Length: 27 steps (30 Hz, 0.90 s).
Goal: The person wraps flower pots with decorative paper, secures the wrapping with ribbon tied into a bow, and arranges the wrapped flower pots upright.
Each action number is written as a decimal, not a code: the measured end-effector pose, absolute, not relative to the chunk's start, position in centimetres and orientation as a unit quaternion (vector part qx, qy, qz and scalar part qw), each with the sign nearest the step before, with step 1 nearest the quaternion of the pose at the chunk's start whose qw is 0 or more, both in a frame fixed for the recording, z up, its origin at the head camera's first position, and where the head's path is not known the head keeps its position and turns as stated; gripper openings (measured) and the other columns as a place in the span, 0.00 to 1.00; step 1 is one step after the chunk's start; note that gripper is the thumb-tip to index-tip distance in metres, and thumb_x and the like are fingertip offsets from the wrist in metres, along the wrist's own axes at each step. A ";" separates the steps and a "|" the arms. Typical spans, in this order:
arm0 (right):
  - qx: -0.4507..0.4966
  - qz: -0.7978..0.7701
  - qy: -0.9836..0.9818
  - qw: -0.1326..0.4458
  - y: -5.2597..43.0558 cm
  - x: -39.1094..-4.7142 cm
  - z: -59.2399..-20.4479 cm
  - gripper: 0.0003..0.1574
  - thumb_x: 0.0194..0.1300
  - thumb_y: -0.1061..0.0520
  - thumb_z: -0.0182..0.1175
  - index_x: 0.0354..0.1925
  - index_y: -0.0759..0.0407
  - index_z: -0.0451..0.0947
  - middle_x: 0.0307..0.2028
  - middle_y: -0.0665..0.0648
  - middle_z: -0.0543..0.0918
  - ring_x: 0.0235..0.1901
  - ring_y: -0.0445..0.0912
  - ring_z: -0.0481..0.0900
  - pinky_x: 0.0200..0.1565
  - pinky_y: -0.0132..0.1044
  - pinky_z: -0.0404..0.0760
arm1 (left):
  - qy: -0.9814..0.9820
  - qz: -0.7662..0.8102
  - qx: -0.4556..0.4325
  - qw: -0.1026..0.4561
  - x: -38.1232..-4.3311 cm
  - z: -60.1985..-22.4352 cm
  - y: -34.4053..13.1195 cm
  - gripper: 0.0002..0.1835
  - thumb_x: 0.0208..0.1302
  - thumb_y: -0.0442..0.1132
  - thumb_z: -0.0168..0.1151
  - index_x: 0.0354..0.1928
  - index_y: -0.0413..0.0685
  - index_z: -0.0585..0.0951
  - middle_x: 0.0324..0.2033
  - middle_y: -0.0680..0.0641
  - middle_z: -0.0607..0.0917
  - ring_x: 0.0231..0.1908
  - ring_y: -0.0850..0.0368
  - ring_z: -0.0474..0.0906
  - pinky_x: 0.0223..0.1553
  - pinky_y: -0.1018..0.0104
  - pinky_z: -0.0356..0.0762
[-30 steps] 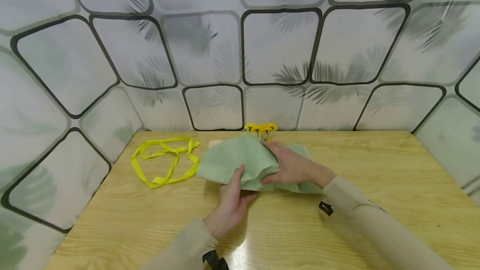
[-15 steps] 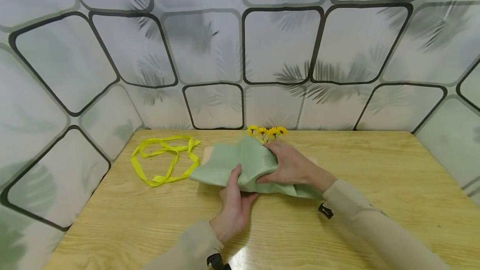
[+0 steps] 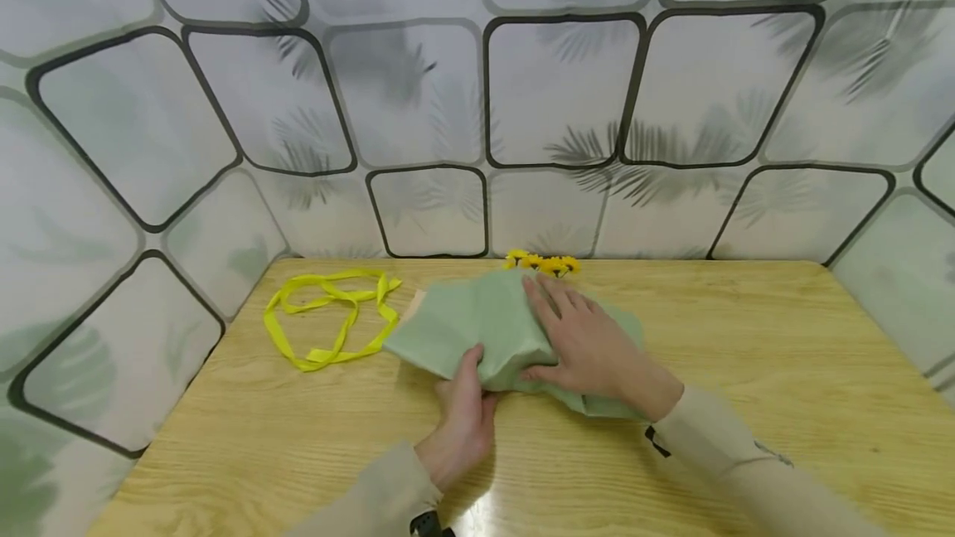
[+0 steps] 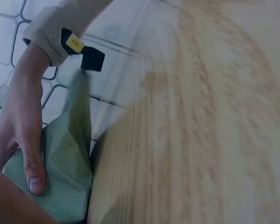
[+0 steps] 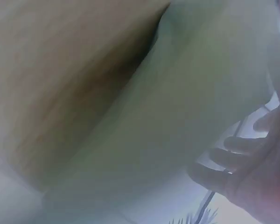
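Observation:
Light green wrapping paper, folded over into a bundle, lies in the middle of the table. Small yellow flowers poke out past its far edge. My left hand grips the near edge, thumb on top and fingers hidden beneath. With fingers extended, my right hand rests on the upper face, its thumb down along the near fold. The left wrist view shows that right hand against the paper. In the right wrist view the paper fills the middle, fingers at its far side.
A yellow ribbon lies in loose loops on the wooden table, left of the bundle. A tan sheet edge shows under the paper's left side. Patterned cloth walls stand behind the table and at both sides.
My right hand has flattened from a curved hold to lying over the paper. The flowers have shifted right, and the right part of the paper has spread out under the hand.

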State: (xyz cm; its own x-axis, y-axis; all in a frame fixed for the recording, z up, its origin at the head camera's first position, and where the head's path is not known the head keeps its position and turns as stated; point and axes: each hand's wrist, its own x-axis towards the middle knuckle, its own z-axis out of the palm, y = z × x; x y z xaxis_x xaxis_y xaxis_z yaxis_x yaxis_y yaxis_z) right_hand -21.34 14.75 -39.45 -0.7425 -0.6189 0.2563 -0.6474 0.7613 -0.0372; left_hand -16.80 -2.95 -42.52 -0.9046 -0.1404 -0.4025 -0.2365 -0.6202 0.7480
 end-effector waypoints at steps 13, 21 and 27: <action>0.366 0.064 -0.919 0.130 14.3 -20.0 -40.2 0.47 0.72 0.46 0.63 0.74 0.74 0.59 0.72 0.75 0.66 0.72 0.67 0.67 0.68 0.56 0.73 | 0.692 0.719 -0.053 -0.035 -17.1 -41.4 -4.6 0.23 0.83 0.49 0.43 0.66 0.40 0.74 0.60 0.42 0.82 0.61 0.49 0.78 0.65 0.50 0.75; 0.384 0.141 -0.904 0.123 14.5 -20.6 -40.5 0.52 0.69 0.50 0.68 0.75 0.77 0.54 0.70 0.75 0.69 0.69 0.63 0.72 0.65 0.52 0.77 | 0.829 0.527 0.179 -0.049 -17.6 -41.3 -4.6 0.27 0.81 0.37 0.47 0.78 0.41 0.62 0.74 0.39 0.68 0.74 0.44 0.64 0.72 0.47 0.67; 0.373 0.289 -0.879 0.072 15.3 -21.0 -40.9 0.45 0.64 0.53 0.72 0.70 0.68 0.63 0.60 0.62 0.81 0.60 0.54 0.82 0.57 0.49 0.83 | 0.897 0.360 0.254 -0.043 -17.6 -40.6 -4.8 0.30 0.77 0.33 0.51 0.77 0.35 0.60 0.77 0.36 0.60 0.78 0.40 0.56 0.75 0.46 0.61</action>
State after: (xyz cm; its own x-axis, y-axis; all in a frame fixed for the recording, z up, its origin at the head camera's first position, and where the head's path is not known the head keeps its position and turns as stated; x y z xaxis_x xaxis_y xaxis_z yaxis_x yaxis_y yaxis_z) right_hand -20.97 15.28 -40.92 -0.7121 -0.6136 0.3412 -0.6964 0.5556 -0.4542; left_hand -17.64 -4.85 -40.58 -0.8671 0.4248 0.2603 0.4869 0.6120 0.6232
